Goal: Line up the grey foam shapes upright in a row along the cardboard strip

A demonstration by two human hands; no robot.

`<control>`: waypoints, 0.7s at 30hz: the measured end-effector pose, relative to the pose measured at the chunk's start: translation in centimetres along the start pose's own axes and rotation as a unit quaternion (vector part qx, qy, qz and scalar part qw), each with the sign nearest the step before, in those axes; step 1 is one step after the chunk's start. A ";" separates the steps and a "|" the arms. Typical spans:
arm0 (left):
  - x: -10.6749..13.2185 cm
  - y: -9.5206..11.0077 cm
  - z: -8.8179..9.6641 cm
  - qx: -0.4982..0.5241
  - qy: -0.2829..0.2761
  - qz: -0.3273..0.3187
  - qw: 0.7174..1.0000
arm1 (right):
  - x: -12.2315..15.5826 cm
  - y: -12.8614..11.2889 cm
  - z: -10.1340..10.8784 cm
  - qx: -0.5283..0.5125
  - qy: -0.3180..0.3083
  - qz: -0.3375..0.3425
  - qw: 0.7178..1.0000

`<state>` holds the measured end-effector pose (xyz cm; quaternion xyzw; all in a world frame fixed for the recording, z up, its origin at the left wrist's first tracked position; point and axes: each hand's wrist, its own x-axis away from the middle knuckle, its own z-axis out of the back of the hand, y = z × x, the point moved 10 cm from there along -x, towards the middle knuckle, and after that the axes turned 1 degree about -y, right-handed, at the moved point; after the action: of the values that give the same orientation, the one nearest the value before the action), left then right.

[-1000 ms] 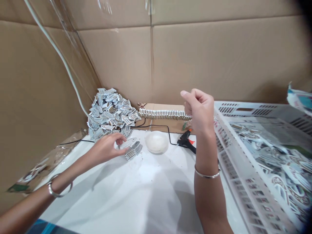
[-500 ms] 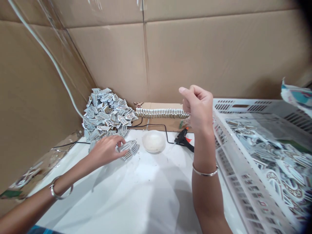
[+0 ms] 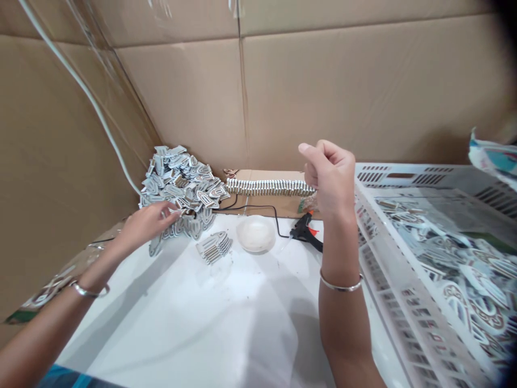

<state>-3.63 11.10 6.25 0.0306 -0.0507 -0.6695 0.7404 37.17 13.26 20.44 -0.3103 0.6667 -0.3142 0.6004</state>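
Observation:
My left hand (image 3: 146,222) reaches to the near edge of a heap of small grey-and-white cut-out pieces (image 3: 180,180) in the back left corner; its fingers are bent onto the pieces there, and I cannot make out whether they grip one. A short fanned stack of the same pieces (image 3: 214,247) lies on the white tabletop (image 3: 226,323), apart from that hand. My right hand (image 3: 329,175) is raised above the table in a loose fist, thumb up; nothing shows in it. Each wrist wears a metal bangle.
A shallow white bowl (image 3: 255,233) and a black glue gun (image 3: 307,233) with its cord sit behind the stack. A row of upright pieces (image 3: 269,187) stands on a cardboard strip. A white plastic crate (image 3: 436,253) of printed cut-outs fills the right. Cardboard walls (image 3: 363,91) enclose the table.
My left hand let go of the small fanned stack and moved left and back to the heap of pieces. My right hand stayed raised, nearly still.

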 end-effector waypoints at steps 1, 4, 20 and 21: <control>-0.8 -1.7 0.0 -0.032 0.021 0.021 0.999 | 0.0 0.0 0.0 0.001 0.000 0.001 1.000; -2.8 -3.9 -2.1 -0.085 0.033 -0.042 0.995 | 0.0 0.0 0.0 0.001 0.000 0.002 1.000; -4.1 -3.6 -2.3 -0.083 0.026 -0.148 0.985 | 0.1 0.3 -0.5 0.004 -0.003 -0.011 1.000; -4.0 -3.8 -2.2 -0.057 0.031 -0.139 0.988 | 0.1 0.4 -0.5 0.006 -0.002 -0.011 1.000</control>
<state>-7.50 14.60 3.52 0.0158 0.0152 -0.7664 0.6420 36.65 13.47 20.15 -0.3148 0.6601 -0.3236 0.6004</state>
